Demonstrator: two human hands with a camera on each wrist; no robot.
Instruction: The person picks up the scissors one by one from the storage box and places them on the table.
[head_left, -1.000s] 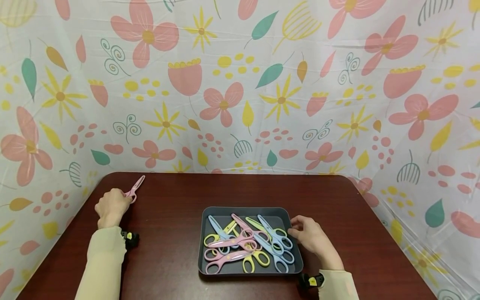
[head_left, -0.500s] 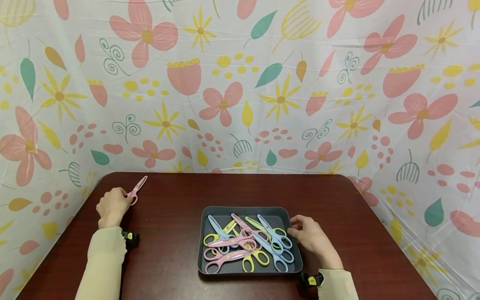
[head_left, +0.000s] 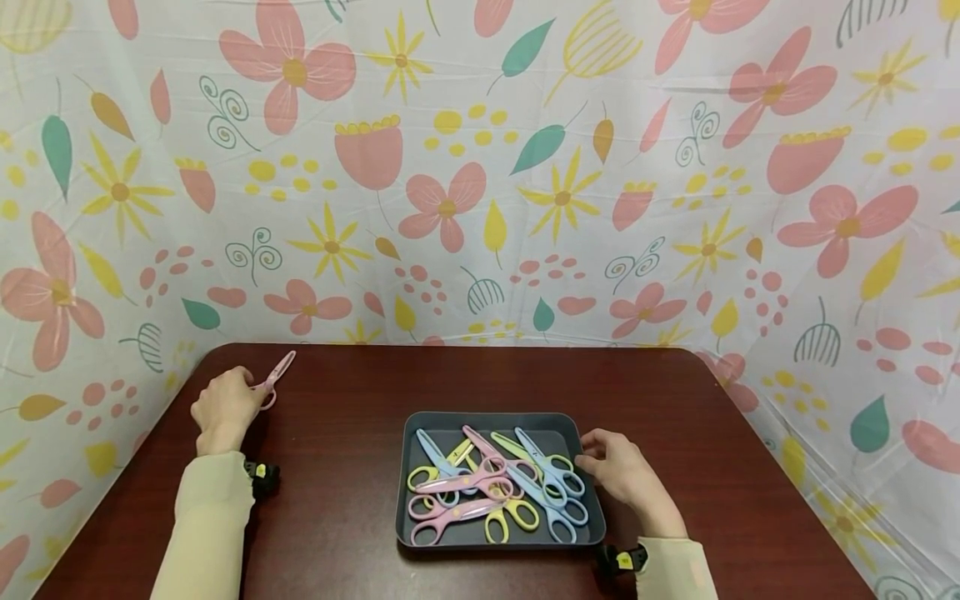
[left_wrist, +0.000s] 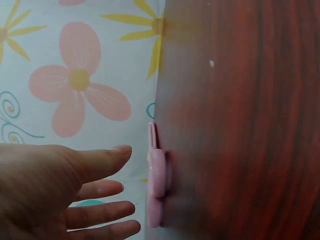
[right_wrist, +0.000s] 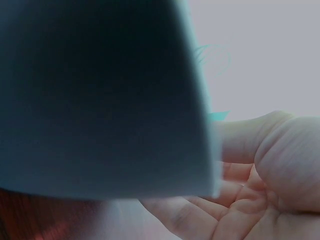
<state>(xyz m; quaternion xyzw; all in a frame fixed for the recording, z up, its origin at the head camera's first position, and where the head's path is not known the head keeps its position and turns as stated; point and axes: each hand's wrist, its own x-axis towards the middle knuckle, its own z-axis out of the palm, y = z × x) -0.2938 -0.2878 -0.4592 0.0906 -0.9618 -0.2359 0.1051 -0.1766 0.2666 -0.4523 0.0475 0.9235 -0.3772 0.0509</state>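
Pink scissors, lying on the table near its far left corner, blades pointing away and rightward. Just beside the handle loops: the left hand, thumb and fingers nearly straight and apart, with nothing held and a slight gap showing in the left wrist view. Probably light and stiff, with smooth, slightly slippery plastic; hardly fragile, though likely to swing at the pivot if taken by one loop. Best pinched by both loops together, clear of the blades. At the right wall of the tray, well apart and crowded with more scissors in pink, blue and yellow: the right hand, fingertips partly hidden; grip or mere touch, impossible to tell.
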